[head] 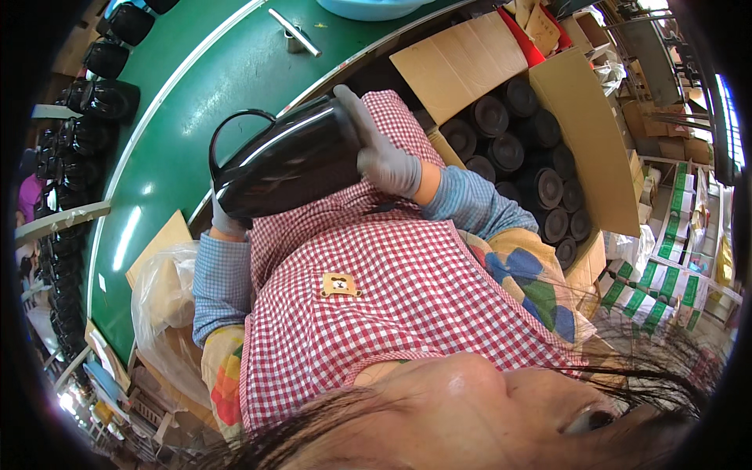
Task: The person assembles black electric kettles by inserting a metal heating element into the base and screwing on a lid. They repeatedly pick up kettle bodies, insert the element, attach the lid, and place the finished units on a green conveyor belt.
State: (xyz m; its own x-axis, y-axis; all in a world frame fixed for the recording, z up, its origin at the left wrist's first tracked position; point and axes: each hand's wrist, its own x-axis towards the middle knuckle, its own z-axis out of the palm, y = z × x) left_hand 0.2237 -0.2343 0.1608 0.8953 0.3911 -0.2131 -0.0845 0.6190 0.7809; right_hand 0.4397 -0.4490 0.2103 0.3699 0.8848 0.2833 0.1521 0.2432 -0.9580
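Observation:
A glossy black jug-like vessel (288, 158) with a thin looped handle lies tilted between my two gloved hands, above my lap. My left hand (226, 220) holds its lower left end, the fingers mostly hidden behind it. Against the wider right end, my right hand (382, 147) is pressed, fingers stretched along the edge and slightly blurred. The handle points up and left, over the green work table (194, 100). A red-and-white checked apron (364, 329) covers my front.
An open cardboard box (593, 135) of dark round-ended cylinders (505, 153) stands at my right. On the table are a metal bar on a small stand (294, 35) and a blue basin (376, 7). Black glossy vessels (108, 100) line the far left. A clear plastic bag (170, 299) is beside my left arm.

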